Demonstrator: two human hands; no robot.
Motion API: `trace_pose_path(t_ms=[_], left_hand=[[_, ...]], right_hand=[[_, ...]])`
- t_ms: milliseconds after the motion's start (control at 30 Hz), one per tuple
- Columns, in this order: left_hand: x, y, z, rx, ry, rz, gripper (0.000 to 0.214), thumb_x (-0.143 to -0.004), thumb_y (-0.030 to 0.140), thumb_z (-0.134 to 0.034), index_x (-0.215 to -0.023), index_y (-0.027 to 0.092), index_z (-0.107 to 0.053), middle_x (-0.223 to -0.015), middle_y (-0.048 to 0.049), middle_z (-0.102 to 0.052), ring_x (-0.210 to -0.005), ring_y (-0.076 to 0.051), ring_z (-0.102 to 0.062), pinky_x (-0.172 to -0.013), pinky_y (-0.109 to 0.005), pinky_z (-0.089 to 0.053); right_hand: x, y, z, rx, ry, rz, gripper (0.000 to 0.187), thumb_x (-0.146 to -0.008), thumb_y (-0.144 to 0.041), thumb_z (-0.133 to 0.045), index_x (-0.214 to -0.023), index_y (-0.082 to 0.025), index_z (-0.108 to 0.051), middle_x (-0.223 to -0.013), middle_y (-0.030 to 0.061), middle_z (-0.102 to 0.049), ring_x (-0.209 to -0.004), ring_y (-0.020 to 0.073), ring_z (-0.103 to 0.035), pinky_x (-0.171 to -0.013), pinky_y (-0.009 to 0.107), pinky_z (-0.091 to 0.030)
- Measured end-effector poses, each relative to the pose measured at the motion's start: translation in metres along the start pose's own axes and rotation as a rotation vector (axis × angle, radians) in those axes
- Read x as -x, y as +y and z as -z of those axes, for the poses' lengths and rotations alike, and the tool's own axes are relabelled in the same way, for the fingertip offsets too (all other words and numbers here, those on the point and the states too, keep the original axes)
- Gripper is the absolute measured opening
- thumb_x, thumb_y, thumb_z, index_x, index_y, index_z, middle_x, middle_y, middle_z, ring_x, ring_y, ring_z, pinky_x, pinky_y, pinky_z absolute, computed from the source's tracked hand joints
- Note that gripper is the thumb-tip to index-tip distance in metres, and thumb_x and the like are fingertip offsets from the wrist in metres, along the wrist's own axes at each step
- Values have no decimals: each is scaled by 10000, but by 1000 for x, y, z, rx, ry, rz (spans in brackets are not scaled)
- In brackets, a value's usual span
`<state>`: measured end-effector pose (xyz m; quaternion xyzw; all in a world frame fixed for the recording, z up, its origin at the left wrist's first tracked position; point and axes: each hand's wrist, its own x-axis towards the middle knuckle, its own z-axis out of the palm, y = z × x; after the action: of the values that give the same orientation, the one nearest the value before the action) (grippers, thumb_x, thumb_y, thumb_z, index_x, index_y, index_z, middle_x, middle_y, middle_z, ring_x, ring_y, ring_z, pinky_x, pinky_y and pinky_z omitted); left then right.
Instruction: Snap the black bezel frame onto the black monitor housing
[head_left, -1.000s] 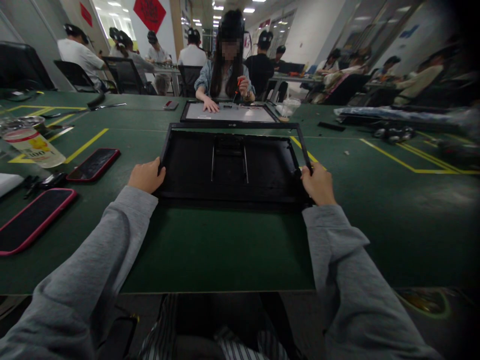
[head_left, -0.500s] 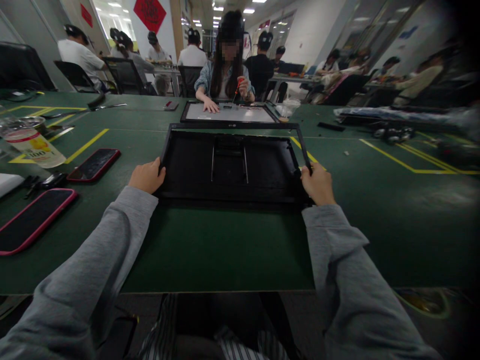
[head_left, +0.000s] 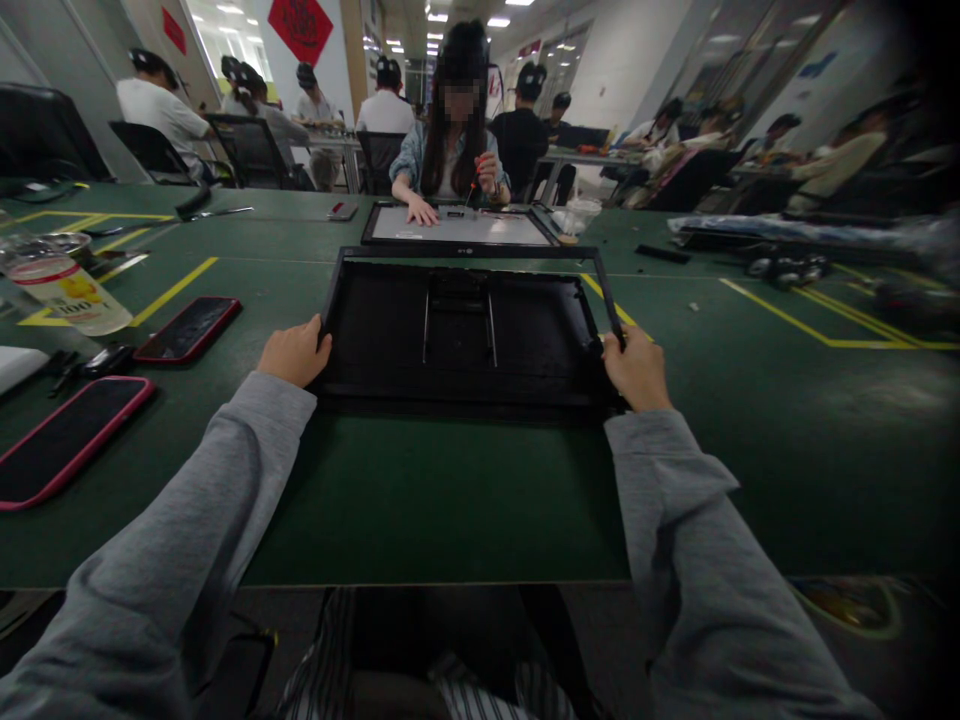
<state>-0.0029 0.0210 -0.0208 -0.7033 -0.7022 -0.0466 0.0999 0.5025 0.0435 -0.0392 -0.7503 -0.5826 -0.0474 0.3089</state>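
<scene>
A black monitor back shell (head_left: 390, 340) lies flat on the green table (head_left: 450, 500) straight ahead, with a thin black bezel frame (head_left: 465, 251) around its far side. My left hand (head_left: 294, 352) is closed on the frame's left side near the front corner. My right hand (head_left: 637, 368) grips the frame's right side at the near corner. Both fists hide what lies under the fingers.
Two red-cased phones (head_left: 187, 329) (head_left: 64, 440) lie at the left, near a can (head_left: 66, 292) and small tools (head_left: 75, 365). Across the table a person works on a light panel (head_left: 459, 226) with a red screwdriver. Yellow tape lines (head_left: 795, 320) mark the table; other people sit behind.
</scene>
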Motion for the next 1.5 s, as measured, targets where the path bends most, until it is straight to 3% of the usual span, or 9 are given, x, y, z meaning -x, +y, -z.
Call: trace_pose_path(t_ms=[1500], left_hand=[[2, 3, 2, -42, -24, 15, 568, -943, 420, -273, -1367, 80, -437, -1089, -190, -682, -984, -298, -660, -831, -406, -479]], right_hand=[[2, -3, 3, 58, -47, -21, 509, -916, -429, -413, -1247, -96, -609, -1068, 218, -688, -1015, 344, -629, -858, 448, -458]])
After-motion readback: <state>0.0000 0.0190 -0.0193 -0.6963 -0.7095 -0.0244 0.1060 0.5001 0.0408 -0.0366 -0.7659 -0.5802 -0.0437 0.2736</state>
